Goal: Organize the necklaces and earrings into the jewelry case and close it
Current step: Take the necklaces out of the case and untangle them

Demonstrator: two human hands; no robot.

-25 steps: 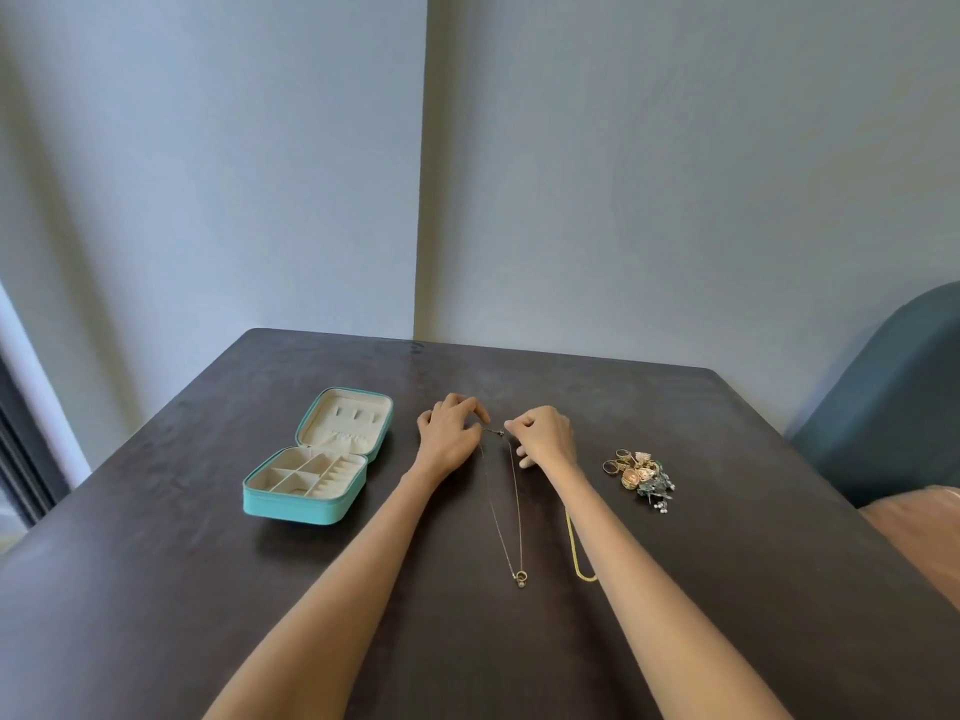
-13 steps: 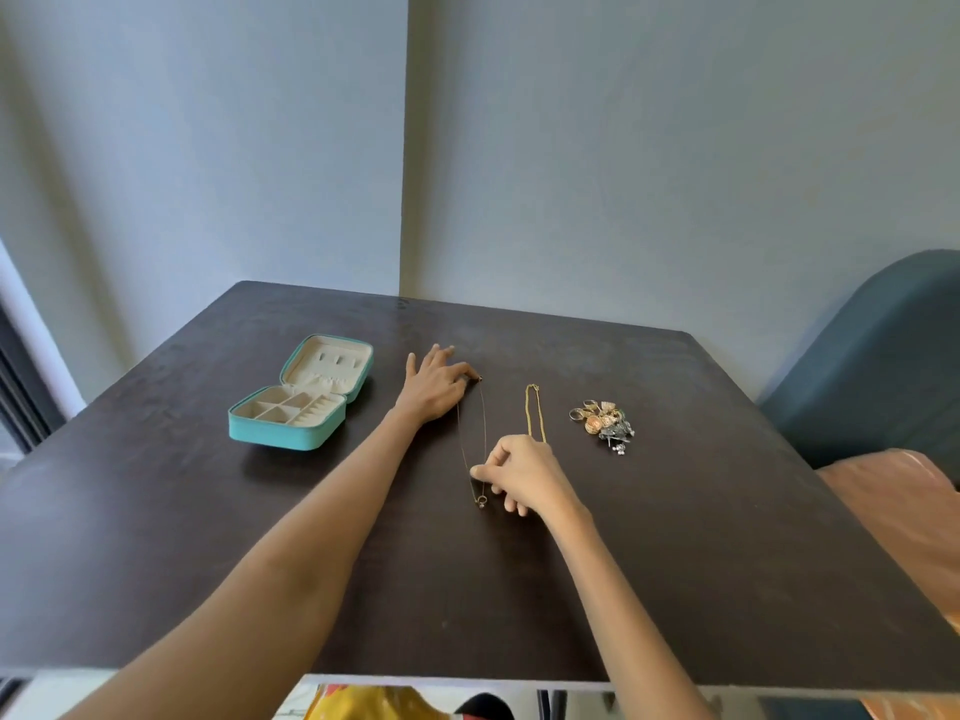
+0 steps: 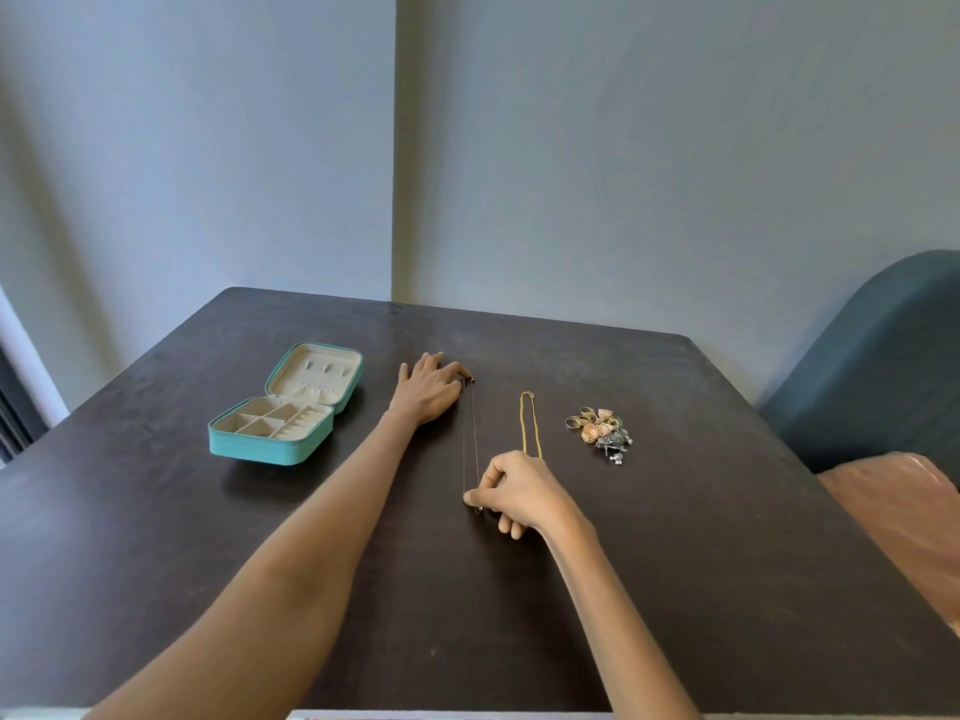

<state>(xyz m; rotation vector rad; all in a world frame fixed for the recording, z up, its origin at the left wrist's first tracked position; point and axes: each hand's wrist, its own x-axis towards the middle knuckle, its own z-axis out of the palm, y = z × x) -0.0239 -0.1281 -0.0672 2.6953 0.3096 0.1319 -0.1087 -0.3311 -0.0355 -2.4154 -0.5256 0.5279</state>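
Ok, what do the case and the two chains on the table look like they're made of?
Jewelry case: teal shell with a smooth, matte leather-like look, seam line round the side; cream lining looks soft, probably velvet or suede. Thin necklace, stretched between both hands: fine dark metal chain, barely glinting. Gold necklace: thicker, bright yellow metal; whether solid or plated cannot be told.

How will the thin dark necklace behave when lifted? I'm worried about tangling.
Probably floppy: the thin necklace stays straight only between the left hand and right hand. Likely light, being so fine. Its doubled strands could tangle once slack.
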